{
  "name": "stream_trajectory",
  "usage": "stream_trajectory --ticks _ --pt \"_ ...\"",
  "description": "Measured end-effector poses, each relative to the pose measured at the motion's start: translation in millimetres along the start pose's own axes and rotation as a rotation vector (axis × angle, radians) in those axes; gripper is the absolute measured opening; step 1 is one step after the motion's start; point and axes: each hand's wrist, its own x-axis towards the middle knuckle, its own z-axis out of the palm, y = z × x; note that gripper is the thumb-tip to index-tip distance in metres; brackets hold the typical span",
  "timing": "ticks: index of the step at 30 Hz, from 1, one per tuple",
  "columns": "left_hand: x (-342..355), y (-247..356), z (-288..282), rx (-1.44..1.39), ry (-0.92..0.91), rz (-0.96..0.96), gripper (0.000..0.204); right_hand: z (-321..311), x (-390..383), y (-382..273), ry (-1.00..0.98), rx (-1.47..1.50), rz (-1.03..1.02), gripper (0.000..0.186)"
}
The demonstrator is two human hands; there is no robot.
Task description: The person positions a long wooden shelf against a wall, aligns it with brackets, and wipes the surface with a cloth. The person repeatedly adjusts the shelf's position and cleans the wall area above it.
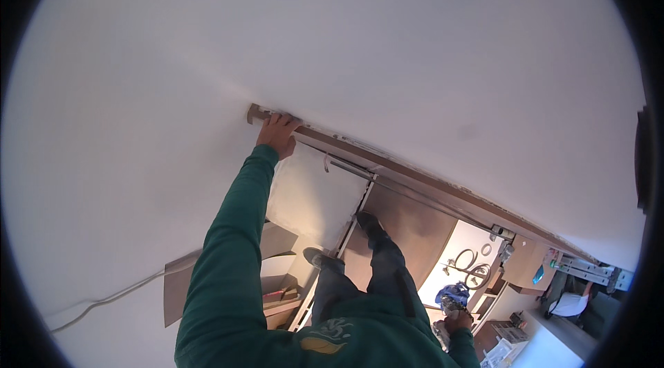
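My left hand [277, 135] is on a long brown strip [387, 161], near its left end. Its fingers bend over the upper edge and the thumb lies below, so the hand grips the strip. This strip runs along the white wall, sloping down to the right. Low on the right, my right hand [456, 321] is closed beside a crumpled blue thing [453, 294]. What it holds is partly hidden and too small to name. Both arms are in green sleeves.
Below are my dark shoes [313, 256], apart, beside a narrow pale rail [357, 219]. A brown panel [394, 219] lies to its right. Dark coils [477, 275] are farther right. An open cardboard box [280, 292] and a pale cable [104, 301] are at left. A metal ladder-like piece [584, 270] is at far right.
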Motion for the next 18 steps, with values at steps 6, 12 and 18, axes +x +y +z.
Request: stream_trajectory --ticks 6,12,18 --pt "8.9 -5.3 65.2 -0.282 0.434 0.143 0.033 -9.7 16.4 -21.3 0.005 -0.011 -0.153 0.046" --pt "24.0 39.4 70.7 -0.345 0.329 0.005 0.016 -43.5 -12.2 -42.5 0.043 -0.023 -0.075 0.03" --pt "43.4 36.4 94.3 -0.391 0.199 -0.021 0.024 5.2 -31.2 -41.9 -0.014 0.282 0.123 0.045"
